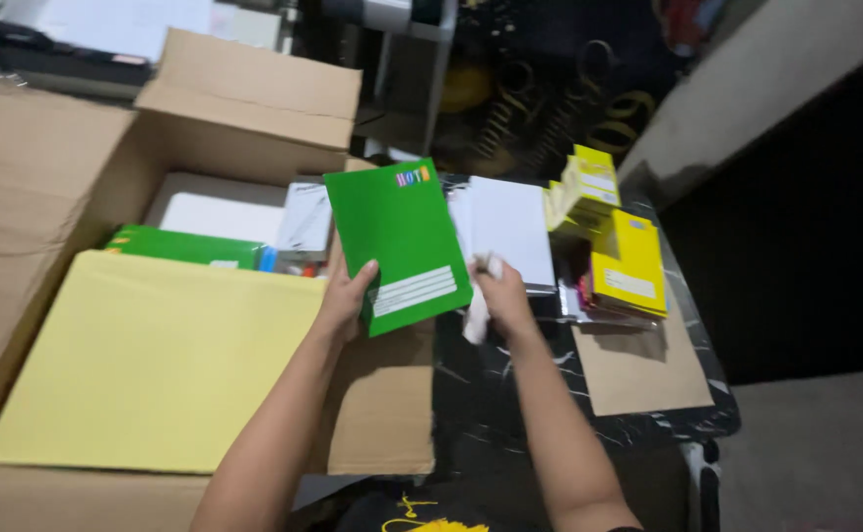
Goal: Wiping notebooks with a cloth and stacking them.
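My left hand (345, 298) grips a green notebook (398, 244) by its lower left edge and holds it upright over the edge of an open cardboard box (244, 99). My right hand (500, 294) is closed on a crumpled white cloth (477, 317), just right of the notebook's lower corner, above the dark marble-patterned table (491, 394). Behind my right hand lies a stack of white sheets (510, 229).
A large pale yellow sheet (156, 360) covers the box's near side. Inside the box lie another green notebook (185, 246) and white stacks (217, 209). Yellow notebooks (629, 261) are piled at the right on the table, with a brown cardboard sheet (643, 369) under them.
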